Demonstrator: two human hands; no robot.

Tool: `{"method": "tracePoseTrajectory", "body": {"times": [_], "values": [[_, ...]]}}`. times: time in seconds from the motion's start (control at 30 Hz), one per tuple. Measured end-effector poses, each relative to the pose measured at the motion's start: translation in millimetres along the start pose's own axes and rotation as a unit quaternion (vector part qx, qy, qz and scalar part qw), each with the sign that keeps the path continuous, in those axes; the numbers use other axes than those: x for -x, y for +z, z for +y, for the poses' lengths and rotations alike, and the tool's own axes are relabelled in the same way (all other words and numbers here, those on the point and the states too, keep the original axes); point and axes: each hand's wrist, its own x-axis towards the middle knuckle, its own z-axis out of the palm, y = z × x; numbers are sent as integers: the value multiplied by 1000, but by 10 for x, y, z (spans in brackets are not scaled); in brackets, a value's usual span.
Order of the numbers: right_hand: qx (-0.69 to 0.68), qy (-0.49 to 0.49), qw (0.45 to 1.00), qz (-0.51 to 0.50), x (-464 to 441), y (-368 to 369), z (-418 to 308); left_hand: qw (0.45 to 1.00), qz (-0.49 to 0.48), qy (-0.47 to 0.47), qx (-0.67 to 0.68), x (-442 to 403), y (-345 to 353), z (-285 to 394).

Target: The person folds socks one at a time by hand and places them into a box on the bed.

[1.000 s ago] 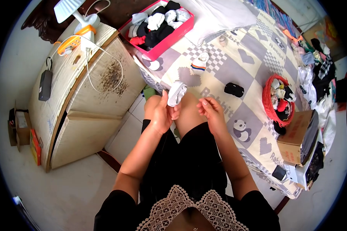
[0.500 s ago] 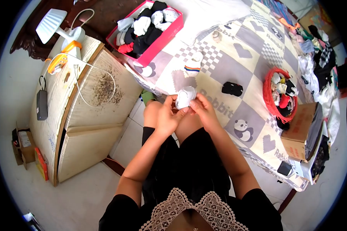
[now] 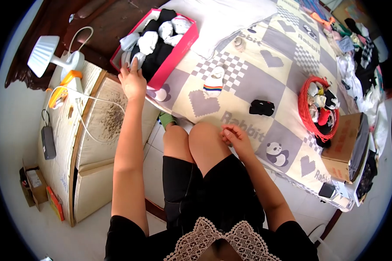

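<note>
My left hand (image 3: 133, 80) is at the near-left end of the pink box (image 3: 178, 56), fingers stretched out over the socks inside. A pale rolled sock (image 3: 139, 57) lies by its fingertips, and nothing is visibly gripped. Black and white sock bundles (image 3: 148, 42) fill the box. Beside my knee, over the bed's edge, my right hand (image 3: 236, 138) hangs with loosely bent fingers and holds nothing I can see. On the bed lie a white sock with a rainbow stripe (image 3: 214, 81) and a folded black sock (image 3: 261, 108).
A red basket (image 3: 303, 106) of mixed socks stands on the right of the bed, near a cardboard box (image 3: 342, 141) and piled clothes (image 3: 363, 65). To the left is a wooden cabinet (image 3: 96, 152) with a lamp (image 3: 45, 54), cables and an orange power strip (image 3: 67, 87).
The rolled white sock left both hands' grasp above my knees. My left hand moved up and left to the pink box. My right hand dropped slightly lower and to the right.
</note>
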Motion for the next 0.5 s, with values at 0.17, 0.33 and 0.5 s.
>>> {"method": "tracePoseTrajectory", "body": {"times": [0.17,0.33,0.5], "values": [[22,9,999,29,7,-239,192,968,-126,38,-212,-64,427,-171],[266,-211,925,173,-69,-483,52,983,-157,76,-52,-116,393,-445],[545,-353,668,364,-220,-884,-352,990,66,124,-3,551,-127,514]]}}
